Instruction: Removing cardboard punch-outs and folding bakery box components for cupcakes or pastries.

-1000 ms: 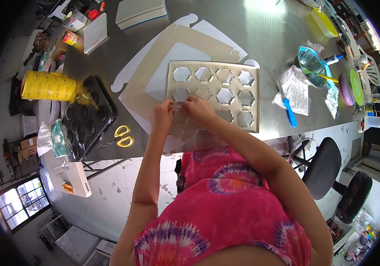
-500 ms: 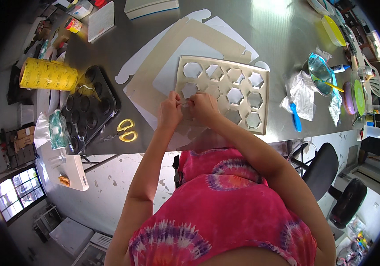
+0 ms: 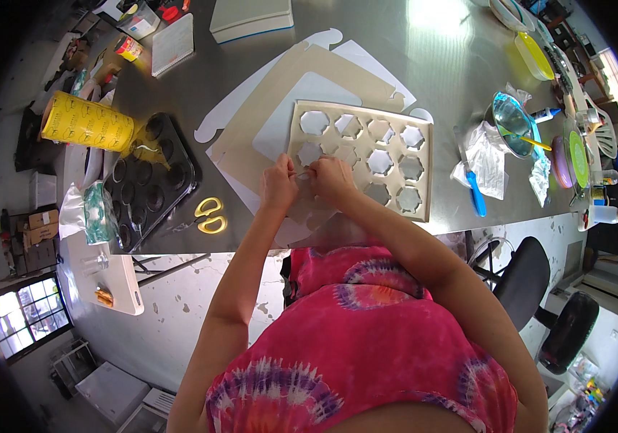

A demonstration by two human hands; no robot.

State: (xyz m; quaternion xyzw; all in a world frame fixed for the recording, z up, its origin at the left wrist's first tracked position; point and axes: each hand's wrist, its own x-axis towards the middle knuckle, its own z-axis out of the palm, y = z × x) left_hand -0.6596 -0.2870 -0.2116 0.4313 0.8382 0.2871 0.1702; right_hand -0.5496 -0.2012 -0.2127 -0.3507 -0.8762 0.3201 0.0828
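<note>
A beige cardboard insert with rows of scalloped round holes lies in front of me on the metal table. Both my hands meet at its near left part, fingertips almost touching. My left hand is closed in a pinch beside the insert's left edge. Over the insert, my right hand pinches too, its back hiding some holes. A small pale bit shows between the fingertips, too small to name. Under the insert lie a larger beige cardboard sheet and white cut card with curved tabs.
To the left are yellow-handled scissors, a black muffin pan and a yellow printed roll. At right lie a blue-handled tool, crumpled white wrapping and a metal bowl. A pale box sits at the far side.
The view has shifted slightly, so the table things sit a little lower. My hands stay together at the insert's near left part, both still pinching.
</note>
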